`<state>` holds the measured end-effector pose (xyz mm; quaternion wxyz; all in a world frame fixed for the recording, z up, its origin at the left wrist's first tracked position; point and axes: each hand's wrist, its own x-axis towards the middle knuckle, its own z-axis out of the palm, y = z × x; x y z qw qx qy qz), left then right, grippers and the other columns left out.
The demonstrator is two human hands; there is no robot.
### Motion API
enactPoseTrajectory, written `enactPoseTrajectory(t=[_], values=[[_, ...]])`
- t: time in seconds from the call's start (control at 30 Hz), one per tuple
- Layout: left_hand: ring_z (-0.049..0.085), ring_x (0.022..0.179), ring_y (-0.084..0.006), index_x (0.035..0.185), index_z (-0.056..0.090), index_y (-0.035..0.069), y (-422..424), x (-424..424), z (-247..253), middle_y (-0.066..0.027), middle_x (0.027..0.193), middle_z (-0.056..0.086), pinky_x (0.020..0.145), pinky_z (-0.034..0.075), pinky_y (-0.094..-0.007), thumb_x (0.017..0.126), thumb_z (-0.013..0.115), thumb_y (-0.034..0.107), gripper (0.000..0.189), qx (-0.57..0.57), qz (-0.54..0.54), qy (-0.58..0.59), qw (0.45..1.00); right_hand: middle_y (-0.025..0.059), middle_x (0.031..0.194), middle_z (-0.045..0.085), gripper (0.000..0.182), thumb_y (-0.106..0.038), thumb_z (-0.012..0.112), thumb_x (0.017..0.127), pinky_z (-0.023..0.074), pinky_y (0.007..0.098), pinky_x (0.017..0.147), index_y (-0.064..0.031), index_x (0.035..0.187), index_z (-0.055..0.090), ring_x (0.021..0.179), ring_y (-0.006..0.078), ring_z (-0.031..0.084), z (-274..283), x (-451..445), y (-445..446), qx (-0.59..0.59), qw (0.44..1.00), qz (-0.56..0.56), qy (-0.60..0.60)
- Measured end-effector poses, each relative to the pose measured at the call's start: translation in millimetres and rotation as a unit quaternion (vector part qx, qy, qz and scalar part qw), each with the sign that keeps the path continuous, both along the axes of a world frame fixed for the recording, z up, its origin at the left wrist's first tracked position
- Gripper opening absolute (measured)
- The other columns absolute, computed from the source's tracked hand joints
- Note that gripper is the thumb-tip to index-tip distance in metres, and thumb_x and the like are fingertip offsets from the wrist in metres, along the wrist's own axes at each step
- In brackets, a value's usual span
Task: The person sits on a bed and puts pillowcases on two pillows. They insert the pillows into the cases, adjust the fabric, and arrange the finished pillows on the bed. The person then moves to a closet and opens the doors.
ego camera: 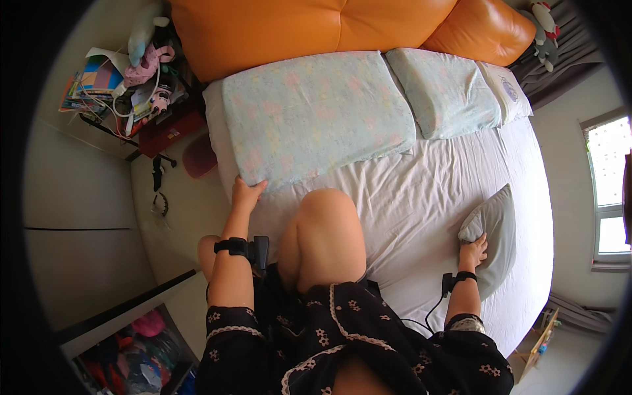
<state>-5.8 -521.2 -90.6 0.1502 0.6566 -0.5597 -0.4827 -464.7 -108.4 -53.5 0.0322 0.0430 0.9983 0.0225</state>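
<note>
My left hand (pixel 247 191) pinches the near left corner of a wide pale green floral pillow (pixel 316 113), thumb on top and fingers partly hidden. That pillow lies flat along the head of the bed. Off to the right, my right hand (pixel 475 252) grips a grey pillow (pixel 496 247) by its left side; the pillow looks tilted up on the bed. Creased white sheet (pixel 419 187) covers the mattress. One bare knee (pixel 328 232) rests on the sheet between my hands.
A smaller floral pillow (pixel 447 94) and a white printed pillow (pixel 506 94) lie against the orange padded headboard (pixel 306 27). A cluttered bedside shelf (pixel 170 131) stands left. An open compartment (pixel 140 350) holds bags at lower left. A window (pixel 610 187) is at right.
</note>
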Motion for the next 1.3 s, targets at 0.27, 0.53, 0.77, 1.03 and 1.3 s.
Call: enactPoseTrajectory(t=[0.27, 0.53, 0.77, 1.03, 1.3], values=[[0.062, 0.080, -0.0285, 0.116, 0.043, -0.004, 3.1, 22.6, -31.1, -0.0199, 0.098, 0.061, 0.066, 0.050, -0.0344, 0.066, 0.074, 0.013, 0.061, -0.063, -0.056, -0.137, 0.987, 0.0044, 0.067, 0.045, 0.019, 0.000, 0.047, 0.061, 0.0330, 0.0307, 0.048, -0.0026, 0.079, 0.054, 0.052, 0.0171, 0.038, 19.9, -123.4, -11.2, -0.597, 0.795, -0.064, 0.084], [0.057, 0.095, -0.0358, 0.134, 0.028, 0.003, -1.9, -24.3, -25.9, -0.0221, 0.114, 0.054, 0.070, 0.050, -0.0422, 0.073, 0.068, 0.005, 0.073, 0.025, -0.046, -0.133, 0.990, 0.0173, 0.107, 0.055, 0.049, 0.010, 0.047, 0.063, 0.0476, 0.0380, 0.081, 0.0076, 0.112, 0.051, 0.096, 0.0295, 0.055, 175.8, -83.8, -137.4, -0.838, 0.467, 0.247, 0.135], [0.055, 0.099, -0.0344, 0.139, 0.020, 0.006, -3.9, -8.0, -18.2, -0.0206, 0.116, 0.054, 0.072, 0.050, -0.0407, 0.076, 0.065, 0.006, 0.077, 0.094, -0.036, -0.157, 0.982, 0.0154, 0.100, 0.053, 0.046, 0.005, 0.057, 0.057, 0.0385, 0.0412, 0.081, -0.0042, 0.102, 0.054, 0.094, 0.0360, 0.048, 73.1, 77.8, -362.7, -0.528, 0.596, 0.584, 0.157], [0.056, 0.099, -0.0315, 0.134, 0.030, 0.003, -6.5, -22.1, -37.3, -0.0191, 0.117, 0.053, 0.080, 0.047, -0.0386, 0.076, 0.067, 0.012, 0.070, 0.050, -0.101, -0.268, 0.957, 0.0046, 0.101, 0.052, 0.040, 0.001, 0.058, 0.061, 0.0330, 0.0373, 0.091, -0.0143, 0.098, 0.056, 0.102, 0.0262, 0.045, 24.1, 142.4, -401.4, -0.353, 0.661, 0.657, 0.084], [0.056, 0.099, -0.0314, 0.127, 0.044, 0.006, -13.4, -10.3, -73.2, -0.0167, 0.114, 0.056, 0.082, 0.046, -0.0371, 0.076, 0.066, 0.016, 0.056, -0.043, -0.132, -0.176, 0.975, 0.0062, 0.087, 0.057, 0.027, 0.002, 0.057, 0.068, 0.0408, 0.0348, 0.080, -0.0101, 0.092, 0.057, 0.088, 0.0229, 0.053, 47.7, 115.5, -392.4, -0.444, 0.711, 0.545, -0.035]])
